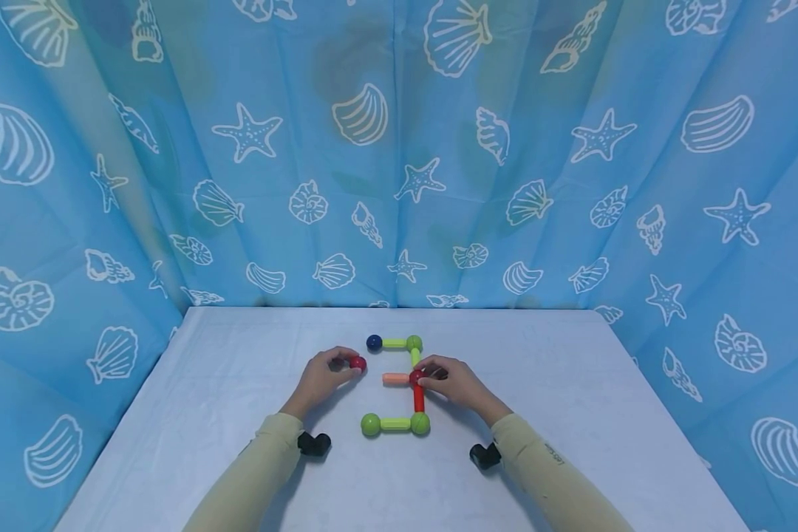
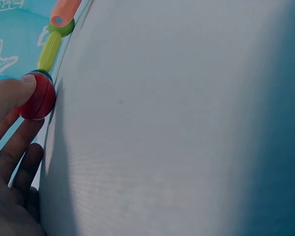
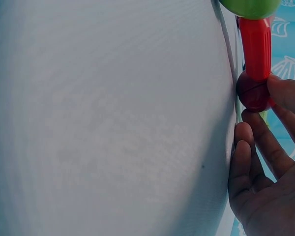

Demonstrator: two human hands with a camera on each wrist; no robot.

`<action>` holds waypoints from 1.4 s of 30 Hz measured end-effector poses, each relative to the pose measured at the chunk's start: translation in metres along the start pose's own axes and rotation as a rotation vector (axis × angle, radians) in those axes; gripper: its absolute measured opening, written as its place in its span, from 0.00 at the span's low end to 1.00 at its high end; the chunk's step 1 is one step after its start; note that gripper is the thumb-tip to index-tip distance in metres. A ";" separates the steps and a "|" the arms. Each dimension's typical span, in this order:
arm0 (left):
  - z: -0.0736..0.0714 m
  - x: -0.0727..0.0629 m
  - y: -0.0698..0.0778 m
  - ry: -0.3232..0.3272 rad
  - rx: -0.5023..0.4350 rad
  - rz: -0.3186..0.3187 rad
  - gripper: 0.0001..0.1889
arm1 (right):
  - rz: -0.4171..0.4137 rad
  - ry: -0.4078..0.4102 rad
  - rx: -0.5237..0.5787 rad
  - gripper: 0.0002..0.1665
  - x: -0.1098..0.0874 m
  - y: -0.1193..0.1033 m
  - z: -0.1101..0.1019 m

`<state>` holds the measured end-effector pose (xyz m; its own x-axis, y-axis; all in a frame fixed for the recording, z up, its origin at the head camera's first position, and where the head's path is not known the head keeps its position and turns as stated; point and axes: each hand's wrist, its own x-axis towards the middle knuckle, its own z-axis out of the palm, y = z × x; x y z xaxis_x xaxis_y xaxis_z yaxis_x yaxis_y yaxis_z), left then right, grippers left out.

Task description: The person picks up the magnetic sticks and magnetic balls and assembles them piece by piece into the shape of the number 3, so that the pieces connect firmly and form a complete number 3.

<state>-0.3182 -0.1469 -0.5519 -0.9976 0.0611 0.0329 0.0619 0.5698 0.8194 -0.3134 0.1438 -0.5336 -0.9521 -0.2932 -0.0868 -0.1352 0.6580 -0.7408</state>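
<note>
My left hand [image 1: 321,380] pinches a red ball [image 2: 38,101] between thumb and fingers, just left of the free end of an orange rod [image 1: 395,379]. My right hand [image 1: 457,381] grips a dark red ball [image 3: 254,93] at the middle joint of a shape built of rods and balls. From that joint the orange rod points left, a red rod [image 1: 419,400] runs toward me to a green ball [image 1: 420,423], and a yellow-green rod [image 1: 415,357] leads away to another green ball [image 1: 414,343]. A gap separates the left red ball from the orange rod.
The shape's far arm is a yellow-green rod [image 1: 394,343] ending in a dark blue ball [image 1: 374,343]. Its near arm, another yellow-green rod [image 1: 395,423], ends in a green ball [image 1: 370,424]. Everything lies on a white-covered table [image 1: 572,406], with a blue shell-patterned curtain [image 1: 399,244] behind.
</note>
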 end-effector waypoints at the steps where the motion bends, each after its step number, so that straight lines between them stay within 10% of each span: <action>1: 0.000 -0.001 0.000 -0.003 -0.002 -0.003 0.17 | 0.001 0.000 0.002 0.14 0.000 0.000 0.000; 42: 0.011 -0.020 0.010 -0.080 0.041 0.115 0.18 | 0.002 0.002 -0.003 0.14 0.001 0.001 0.001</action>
<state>-0.2975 -0.1329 -0.5505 -0.9782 0.1923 0.0784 0.1789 0.5881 0.7887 -0.3146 0.1435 -0.5354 -0.9530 -0.2903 -0.0866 -0.1340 0.6604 -0.7389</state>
